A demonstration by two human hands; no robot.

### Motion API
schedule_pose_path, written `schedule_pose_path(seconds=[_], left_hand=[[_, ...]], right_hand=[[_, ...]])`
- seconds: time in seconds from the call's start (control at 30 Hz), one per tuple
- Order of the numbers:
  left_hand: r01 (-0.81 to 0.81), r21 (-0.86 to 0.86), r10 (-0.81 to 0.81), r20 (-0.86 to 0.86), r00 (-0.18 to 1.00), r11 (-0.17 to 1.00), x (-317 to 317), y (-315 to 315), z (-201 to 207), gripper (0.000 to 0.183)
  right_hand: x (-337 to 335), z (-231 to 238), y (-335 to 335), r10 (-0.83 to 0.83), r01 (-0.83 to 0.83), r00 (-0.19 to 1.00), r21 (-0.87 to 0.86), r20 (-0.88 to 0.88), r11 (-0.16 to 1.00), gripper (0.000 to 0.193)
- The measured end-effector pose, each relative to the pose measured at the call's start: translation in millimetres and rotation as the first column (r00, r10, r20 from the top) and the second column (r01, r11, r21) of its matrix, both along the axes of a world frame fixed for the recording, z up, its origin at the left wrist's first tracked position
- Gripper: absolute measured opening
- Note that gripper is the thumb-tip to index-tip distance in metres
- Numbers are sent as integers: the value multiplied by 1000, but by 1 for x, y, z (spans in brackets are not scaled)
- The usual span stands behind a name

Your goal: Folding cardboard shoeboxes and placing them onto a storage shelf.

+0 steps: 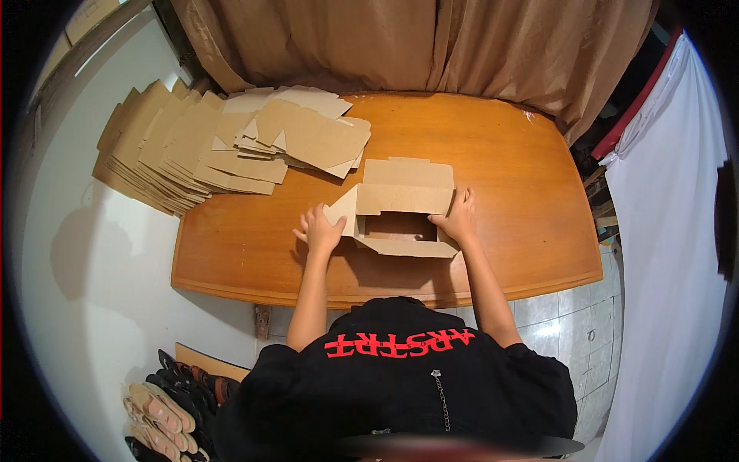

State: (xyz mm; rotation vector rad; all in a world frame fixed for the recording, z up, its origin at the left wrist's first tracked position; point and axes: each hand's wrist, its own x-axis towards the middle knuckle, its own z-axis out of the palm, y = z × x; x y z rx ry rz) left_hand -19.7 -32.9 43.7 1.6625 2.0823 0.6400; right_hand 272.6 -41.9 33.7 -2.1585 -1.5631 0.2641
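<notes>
The likely light, creasable cardboard box [406, 199] suits wall holds: right hand [459, 219] pinching its right side, left hand [322, 229] spread against its left flap [347, 212].

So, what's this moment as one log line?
open brown cardboard box: on glossy brown wooden table | left fingers: at left flap | right fingers: gripping box

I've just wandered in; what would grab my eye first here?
Probably the open brown cardboard box on the orange-brown wooden table, between the person's left hand and right hand. Next, the fanned stack of flat brown cardboard at the table's far left, and the tan and black sandals in the picture's lower left.
</notes>
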Motion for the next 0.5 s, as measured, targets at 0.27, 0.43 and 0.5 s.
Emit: schedule_pose_path(seconds=[0.27, 0.43, 0.5], left_hand=[[171, 325, -278, 319, 906, 930, 19, -4, 8, 47], [628, 104, -633, 27, 773, 771, 49, -16, 15, 56], [641, 74, -644, 19, 765, 764, 50, -15, 4, 59]], right_hand=[[2, -8, 4, 113, -113, 993, 53, 17, 992, 90], [6, -21, 7, 126, -131, 990, 97, 55, 987, 86], [6, -23, 8, 125, -132, 990, 110, 68, 985, 85]])
